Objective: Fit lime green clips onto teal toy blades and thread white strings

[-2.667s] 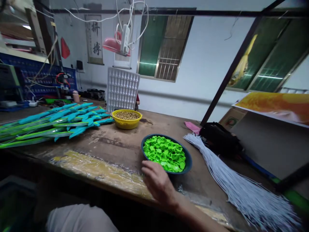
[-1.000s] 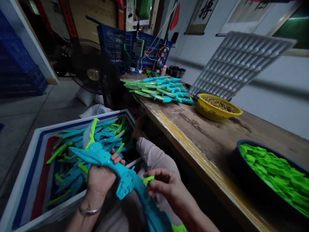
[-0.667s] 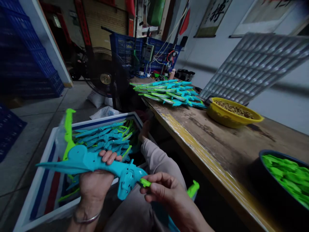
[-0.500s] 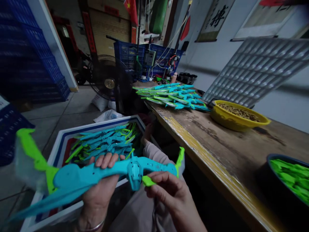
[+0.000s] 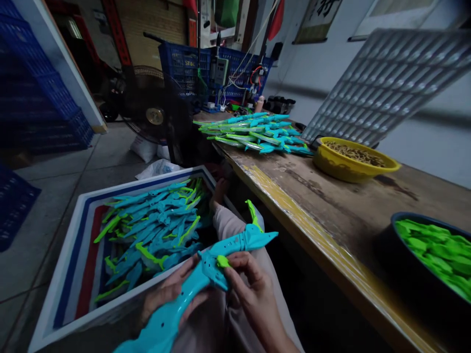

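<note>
My left hand [image 5: 167, 293] is wrapped round a long, curved turquoise plastic toy part [image 5: 198, 279], which tilts up to the right across my lap. A lime-green arm with a clear plastic sheet [image 5: 253, 215] sticks out of its upper right end. Between the thumb and fingers of my right hand [image 5: 255, 289] is a small green plastic piece [image 5: 222, 261]. That piece is up against the middle of the turquoise part; whether it is seated in it I cannot tell. The near end of the part runs out of view at the bottom.
Left of my knees, a white-rimmed foam box [image 5: 83, 198] holds several similar turquoise and green parts. More lie in a pile [image 5: 257, 132] on the wooden table [image 5: 294, 196]. Right of it stand a yellow bowl [image 5: 342, 169] of small brownish pieces and a dark tub [image 5: 392, 235] of green pieces.
The turquoise part has turned: its right end now points upward and its left end is lower and nearer. My right hand has brought the green piece against its middle. The view has shifted.
</note>
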Demonstrator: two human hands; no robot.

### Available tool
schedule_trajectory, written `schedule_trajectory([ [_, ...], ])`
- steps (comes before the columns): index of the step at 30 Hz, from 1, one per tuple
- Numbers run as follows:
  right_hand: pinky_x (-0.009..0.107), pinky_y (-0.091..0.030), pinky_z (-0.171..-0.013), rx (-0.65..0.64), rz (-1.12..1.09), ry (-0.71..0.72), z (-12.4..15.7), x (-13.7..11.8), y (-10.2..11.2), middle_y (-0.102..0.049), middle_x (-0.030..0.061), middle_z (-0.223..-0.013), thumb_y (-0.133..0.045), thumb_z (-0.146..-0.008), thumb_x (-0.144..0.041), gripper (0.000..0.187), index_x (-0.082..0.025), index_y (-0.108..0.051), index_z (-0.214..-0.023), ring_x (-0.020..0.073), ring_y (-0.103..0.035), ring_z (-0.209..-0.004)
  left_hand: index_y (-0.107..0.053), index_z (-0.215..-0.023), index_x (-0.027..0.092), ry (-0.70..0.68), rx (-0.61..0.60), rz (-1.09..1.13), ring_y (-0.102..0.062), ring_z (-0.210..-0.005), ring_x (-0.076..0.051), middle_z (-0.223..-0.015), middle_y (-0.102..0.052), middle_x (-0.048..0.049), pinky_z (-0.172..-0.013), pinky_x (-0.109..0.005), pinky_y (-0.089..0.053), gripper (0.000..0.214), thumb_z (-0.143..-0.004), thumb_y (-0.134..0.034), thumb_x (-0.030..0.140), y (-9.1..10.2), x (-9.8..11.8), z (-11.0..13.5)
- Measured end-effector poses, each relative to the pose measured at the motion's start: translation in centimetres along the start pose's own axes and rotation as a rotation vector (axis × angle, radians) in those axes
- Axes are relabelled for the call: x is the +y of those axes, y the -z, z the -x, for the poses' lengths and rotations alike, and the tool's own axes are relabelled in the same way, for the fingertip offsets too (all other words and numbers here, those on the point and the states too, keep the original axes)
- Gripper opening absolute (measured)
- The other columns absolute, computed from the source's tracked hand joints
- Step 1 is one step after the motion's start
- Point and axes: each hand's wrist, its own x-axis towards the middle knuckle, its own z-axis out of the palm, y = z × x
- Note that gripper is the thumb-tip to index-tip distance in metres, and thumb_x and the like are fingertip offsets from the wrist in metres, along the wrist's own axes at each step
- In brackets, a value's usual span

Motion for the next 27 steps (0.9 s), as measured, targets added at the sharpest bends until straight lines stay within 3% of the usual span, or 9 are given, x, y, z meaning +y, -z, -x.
schedule_trajectory([
  [3, 0.025, -0.051, -0.071, -0.121, 0.218, 0.153, -0.1, -0.8, 0.9, -0.064, 0.0036, -0.088, -0.065, -0.096, -0.023, 0.005, -0.021, -0.069, -0.094, 0.0173, -0.064, -0.080, -0.062, -0.135, 0.020, 0.115, -0.201, -0.056, -0.057, -0.128, -0.037, -0.136, -0.061, -0.0142, -0.102, -0.048, -0.052, 0.072, -0.066, -0.079, 0.026, -0.8, 0.3, 0.2],
  [5, 0.025, -0.051, -0.067, -0.170, 0.333, 0.257, 0.2, -1.0, 1.0, -0.062, 0.0044, -0.090, -0.060, -0.098, -0.018, 0.010, -0.022, -0.068, -0.103, 0.0170, -0.063, -0.079, -0.060, -0.136, 0.023, 0.134, -0.292, -0.130, -0.065, -0.115, -0.033, -0.138, -0.060, -0.0123, -0.090, -0.041, -0.057, 0.070, -0.068, -0.078, 0.018, -1.0, 0.3, -0.3],
  [7, 0.026, -0.050, -0.063, -0.167, 0.423, 0.339, 0.8, -1.0, 0.7, -0.060, 0.0050, -0.089, -0.056, -0.098, -0.014, 0.015, -0.022, -0.066, -0.105, 0.0168, -0.062, -0.076, -0.060, -0.131, 0.025, 0.121, -0.273, -0.204, -0.073, -0.088, -0.025, -0.133, -0.061, -0.0111, -0.074, -0.034, -0.059, 0.063, -0.072, -0.079, 0.020, -1.3, 0.1, -1.0],
  [9, 0.027, -0.051, -0.062, -0.122, 0.489, 0.393, 1.5, -1.0, 0.4, -0.058, 0.0054, -0.088, -0.054, -0.098, -0.011, 0.016, -0.020, -0.064, -0.105, 0.0168, -0.060, -0.074, -0.058, -0.126, 0.025, 0.122, -0.204, -0.281, -0.070, -0.062, -0.015, -0.128, -0.062, -0.0105, -0.057, -0.026, -0.054, 0.054, -0.077, -0.080, 0.030, -1.7, -0.4, -1.8],
  [12, 0.028, -0.054, -0.065, -0.077, 0.525, 0.390, 2.1, -1.2, 0.5, -0.057, 0.0073, -0.091, -0.052, -0.099, -0.008, 0.017, -0.018, -0.062, -0.109, 0.0178, -0.062, -0.079, -0.052, -0.126, 0.022, 0.126, -0.131, -0.395, -0.063, -0.047, -0.011, -0.116, -0.065, -0.0100, -0.042, -0.020, -0.042, 0.059, -0.078, -0.080, 0.044, -2.4, -0.9, -2.5],
  [15, 0.027, -0.055, -0.064, -0.086, 0.561, 0.393, 2.4, -1.3, 1.1, -0.058, 0.0079, -0.092, -0.052, -0.098, -0.006, 0.018, -0.017, -0.063, -0.109, 0.0172, -0.063, -0.078, -0.056, -0.120, 0.014, 0.163, -0.121, -0.509, -0.061, -0.048, -0.011, -0.086, -0.069, -0.0061, -0.042, -0.018, -0.038, 0.057, -0.080, -0.076, 0.049, -2.8, -1.1, -2.6],
  [17, 0.027, -0.056, -0.065, -0.103, 0.594, 0.415, 2.5, -1.3, 1.6, -0.060, 0.0085, -0.092, -0.052, -0.098, -0.004, 0.021, -0.016, -0.063, -0.110, 0.0175, -0.063, -0.079, -0.059, -0.113, 0.012, 0.183, -0.135, -0.560, -0.060, -0.049, -0.011, -0.076, -0.068, -0.0050, -0.044, -0.018, -0.039, 0.051, -0.081, -0.074, 0.049, -3.0, -1.0, -2.5],
  [22, 0.027, -0.056, -0.065, -0.117, 0.672, 0.455, 3.0, -0.7, 2.3, -0.063, 0.0102, -0.096, -0.051, -0.097, -0.002, 0.027, -0.015, -0.063, -0.118, 0.0181, -0.064, -0.081, -0.061, -0.112, 0.014, 0.163, -0.152, -0.579, -0.063, -0.055, -0.012, -0.089, -0.071, -0.0057, -0.052, -0.021, -0.047, 0.043, -0.080, -0.073, 0.040, -3.9, -0.8, -2.2],
  [27, 0.025, -0.056, -0.063, -0.088, 0.687, 0.447, 3.6, -0.6, 2.6, -0.062, 0.0090, -0.090, -0.052, -0.099, -0.006, 0.021, -0.015, -0.066, -0.112, 0.0169, -0.064, -0.077, -0.060, -0.107, 0.014, 0.173, -0.145, -0.585, -0.062, -0.059, -0.012, -0.092, -0.070, -0.0056, -0.055, -0.023, -0.050, 0.045, -0.076, -0.076, 0.043, -5.0, -0.6, -2.2],
])
